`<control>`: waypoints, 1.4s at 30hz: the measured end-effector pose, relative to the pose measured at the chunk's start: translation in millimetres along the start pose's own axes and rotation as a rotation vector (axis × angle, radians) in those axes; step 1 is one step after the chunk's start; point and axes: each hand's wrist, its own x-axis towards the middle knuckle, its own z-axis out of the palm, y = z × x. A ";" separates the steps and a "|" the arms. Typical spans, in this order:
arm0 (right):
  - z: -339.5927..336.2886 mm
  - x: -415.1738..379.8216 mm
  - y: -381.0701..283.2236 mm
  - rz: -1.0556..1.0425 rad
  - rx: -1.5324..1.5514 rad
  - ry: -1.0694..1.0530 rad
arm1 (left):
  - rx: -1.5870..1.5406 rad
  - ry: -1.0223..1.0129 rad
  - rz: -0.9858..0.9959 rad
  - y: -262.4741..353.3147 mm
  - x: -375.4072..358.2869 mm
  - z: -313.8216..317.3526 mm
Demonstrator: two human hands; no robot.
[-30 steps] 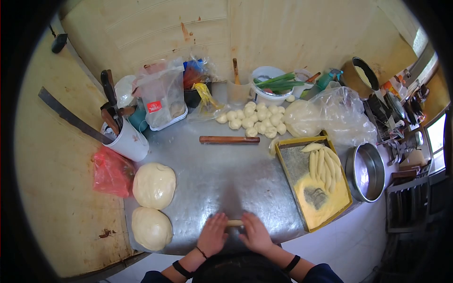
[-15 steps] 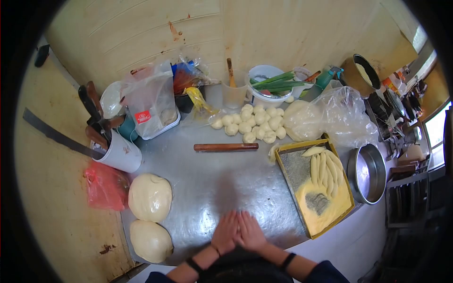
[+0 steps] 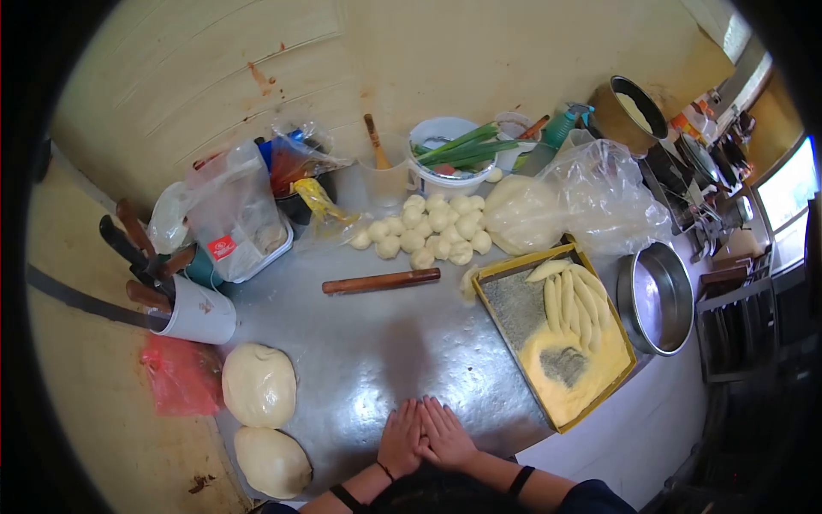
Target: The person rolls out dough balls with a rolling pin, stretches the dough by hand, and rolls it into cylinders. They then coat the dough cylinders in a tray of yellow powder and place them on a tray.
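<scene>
At the near edge of the metal table (image 3: 342,325), my left hand (image 3: 401,439) and my right hand (image 3: 447,434) lie side by side, thumbs together. Their fingers are stretched out flat and point away from me; whatever may be under the palms is hidden. Beyond them a wooden rolling pin (image 3: 381,281) rests on the metal. Left of my hands sit two large smooth dough lumps, one farther off (image 3: 259,385) and one nearer (image 3: 272,463). To the right stands a yellow-edged tray (image 3: 578,415) with yellow meal and several long dough strips (image 3: 582,304).
Many small dough balls (image 3: 428,230) cluster behind the rolling pin, beside a plastic bag (image 3: 599,197). A round metal pan (image 3: 656,300) stands right of the tray. At left are a white container (image 3: 201,313) of knives and a red bag (image 3: 180,377). A bucket (image 3: 445,184) holds green onions.
The camera view has turned slightly, so the table's things appear shifted left and tilted. My hands stay together near the table edge, their fingertips a little farther apart.
</scene>
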 end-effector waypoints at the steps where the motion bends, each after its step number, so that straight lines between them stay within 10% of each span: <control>1: -0.5 1.3 -0.7 -0.002 0.019 0.016 | 0.061 -0.039 -0.020 -2.5 21.6 -10.5; 5: -11.2 118.0 34.1 0.113 -0.101 0.217 | 0.337 0.201 -0.124 -22.3 128.4 -46.3; 13: -15.0 -30.0 -14.8 -0.082 0.083 -0.079 | -0.258 -0.081 0.074 9.8 -26.4 -23.3; 21: -29.7 -1.5 -5.7 -0.276 -0.086 -0.303 | 0.115 0.196 -0.181 -15.1 -76.7 -28.0; 25: -128.6 -49.3 -12.1 -0.097 0.243 0.176 | 0.253 0.190 -0.178 -14.5 -75.6 -20.7; 29: -181.5 -99.7 36.9 0.440 0.168 0.193 | 0.275 0.208 -0.193 -9.4 -73.8 -20.4; 34: -179.1 -110.8 140.4 0.535 -0.348 0.462 | 0.338 0.216 -0.197 -8.4 -72.6 -16.7; 42: -181.1 -96.1 171.9 0.335 -0.134 0.219 | 0.395 0.243 -0.170 -12.1 -73.5 -11.6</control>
